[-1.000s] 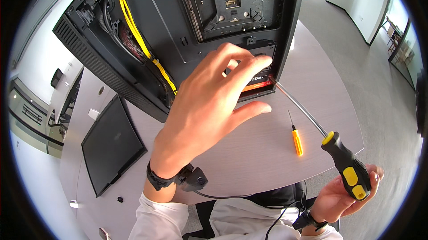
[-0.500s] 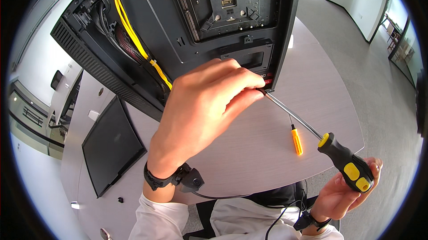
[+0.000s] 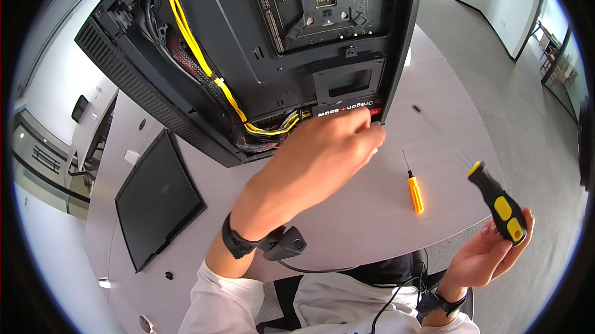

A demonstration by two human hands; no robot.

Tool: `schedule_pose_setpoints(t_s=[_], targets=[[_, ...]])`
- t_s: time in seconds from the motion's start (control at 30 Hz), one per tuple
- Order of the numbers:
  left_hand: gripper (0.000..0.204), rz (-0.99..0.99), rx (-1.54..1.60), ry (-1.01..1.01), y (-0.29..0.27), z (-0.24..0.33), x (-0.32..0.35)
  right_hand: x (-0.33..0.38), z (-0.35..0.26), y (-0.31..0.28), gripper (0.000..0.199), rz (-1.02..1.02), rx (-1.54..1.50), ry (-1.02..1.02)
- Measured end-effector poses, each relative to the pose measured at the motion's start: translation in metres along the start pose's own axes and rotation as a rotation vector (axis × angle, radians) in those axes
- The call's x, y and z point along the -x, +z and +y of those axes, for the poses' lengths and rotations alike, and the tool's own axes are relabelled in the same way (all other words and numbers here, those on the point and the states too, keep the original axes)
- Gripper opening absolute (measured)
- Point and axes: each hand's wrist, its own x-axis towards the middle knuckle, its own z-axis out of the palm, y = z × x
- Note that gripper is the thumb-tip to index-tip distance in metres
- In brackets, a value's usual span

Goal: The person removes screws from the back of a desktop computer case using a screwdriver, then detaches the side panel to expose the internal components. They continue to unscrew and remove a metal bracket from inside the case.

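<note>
A black computer case stands at the far side of the table, its open side facing me, with yellow cables and a power supply showing inside. My left hand is closed at the case's lower right corner, fingertips pinched together; what they hold, if anything, is hidden. My right hand grips the handle end of a black and yellow screwdriver. Its shaft is smeared by motion and points up and left, the dark tip over the table, apart from the left hand and the case.
A small orange-handled screwdriver lies on the table between my hands. On the left rests a flat black panel, with a small black piece below it. A thin cable runs from my left wrist device.
The large screwdriver's tip has left my left fingers and swung up and to the right. My left hand has turned and moved slightly right, uncovering the case's lower cables.
</note>
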Motion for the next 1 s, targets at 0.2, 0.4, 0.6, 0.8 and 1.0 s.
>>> schedule_pose_setpoints(t_s=[0.2, 0.4, 0.6, 0.8, 1.0], targets=[[0.018, -0.307, -0.01, 0.052, 0.038, -0.004, 0.006, -0.003, 0.031, -0.001, 0.044, -0.102, 0.183, -0.065], [0.011, -0.523, 0.0, -0.019, 0.062, -0.005, 0.013, 0.014, 0.064, 0.0, 0.039, -0.248, 0.278, -0.081], [0.007, -0.62, -0.075, -0.024, 0.077, -0.007, 0.015, 0.026, 0.081, -0.004, 0.039, -0.358, 0.317, -0.116], [0.009, -0.428, -0.091, 0.065, 0.09, -0.008, 0.025, 0.027, 0.084, -0.005, 0.045, -0.393, 0.314, -0.182], [0.008, -0.5, -0.041, 0.007, 0.095, -0.006, 0.02, 0.028, 0.085, -0.006, 0.049, -0.393, 0.31, -0.195]])
